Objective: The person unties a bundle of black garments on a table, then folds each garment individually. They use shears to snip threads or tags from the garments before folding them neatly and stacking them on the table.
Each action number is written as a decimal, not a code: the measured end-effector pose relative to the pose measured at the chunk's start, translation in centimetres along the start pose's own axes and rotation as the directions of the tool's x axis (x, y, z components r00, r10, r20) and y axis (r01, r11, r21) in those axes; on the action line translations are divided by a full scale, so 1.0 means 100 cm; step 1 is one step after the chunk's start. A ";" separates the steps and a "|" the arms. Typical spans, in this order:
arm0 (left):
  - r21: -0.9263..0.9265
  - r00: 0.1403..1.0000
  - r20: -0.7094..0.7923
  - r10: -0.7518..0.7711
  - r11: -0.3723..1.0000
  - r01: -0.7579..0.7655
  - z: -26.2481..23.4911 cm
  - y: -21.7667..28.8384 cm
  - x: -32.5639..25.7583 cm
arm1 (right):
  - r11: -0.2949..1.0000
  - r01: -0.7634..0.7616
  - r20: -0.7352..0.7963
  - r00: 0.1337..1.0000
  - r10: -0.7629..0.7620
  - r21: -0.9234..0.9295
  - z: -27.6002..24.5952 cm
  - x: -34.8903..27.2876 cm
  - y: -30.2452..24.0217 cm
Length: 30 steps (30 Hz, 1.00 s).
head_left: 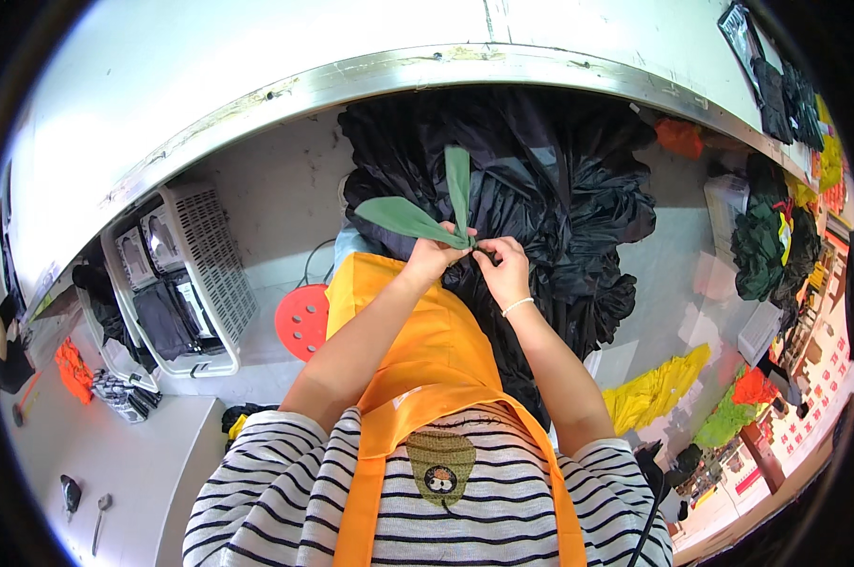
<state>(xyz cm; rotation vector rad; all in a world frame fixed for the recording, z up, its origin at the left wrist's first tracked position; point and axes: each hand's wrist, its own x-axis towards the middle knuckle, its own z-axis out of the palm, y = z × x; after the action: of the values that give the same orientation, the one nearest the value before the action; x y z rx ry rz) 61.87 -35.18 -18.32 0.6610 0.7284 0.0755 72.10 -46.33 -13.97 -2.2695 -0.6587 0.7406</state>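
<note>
A green fabric strip is gathered between my two hands, its two pointed ends sticking up and out to the left. My left hand pinches the strip near the gathered middle. Close beside it, my right hand has thumb and fingertips pressed together at the same gathered spot. A large heap of black shiny fabric hangs and lies just beyond and under my hands. My orange apron spreads below my forearms.
A white table edge curves across the far side. At left, a white plastic basket holds packed dark items, beside a red round stool. Yellow fabric lies on the floor at right. A spoon rests on a white surface at lower left.
</note>
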 end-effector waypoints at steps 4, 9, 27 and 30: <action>0.003 0.999 -0.030 -0.014 1.000 0.014 0.008 0.009 -0.014 | 0.987 0.157 -0.026 0.987 -0.157 0.025 0.004 0.008 -0.013; 0.224 0.978 -0.204 0.054 0.975 -0.007 -0.013 0.011 -0.015 | 0.960 -0.146 0.421 0.906 0.033 0.238 0.008 0.015 0.000; 0.824 0.916 0.159 0.370 0.462 -0.329 -0.025 0.005 -0.034 | 0.610 -0.489 0.523 0.841 0.139 0.623 0.011 0.004 0.007; 0.899 0.999 -0.015 -0.048 0.436 0.034 -0.006 0.031 -0.034 | 0.616 -0.457 0.518 0.850 0.092 0.641 0.005 0.008 -0.001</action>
<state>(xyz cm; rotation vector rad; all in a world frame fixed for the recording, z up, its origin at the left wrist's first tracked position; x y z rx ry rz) 59.42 -33.36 -14.89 1.7008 0.7421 -0.4163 72.32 -45.57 -14.48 -1.4210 -0.0942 1.4132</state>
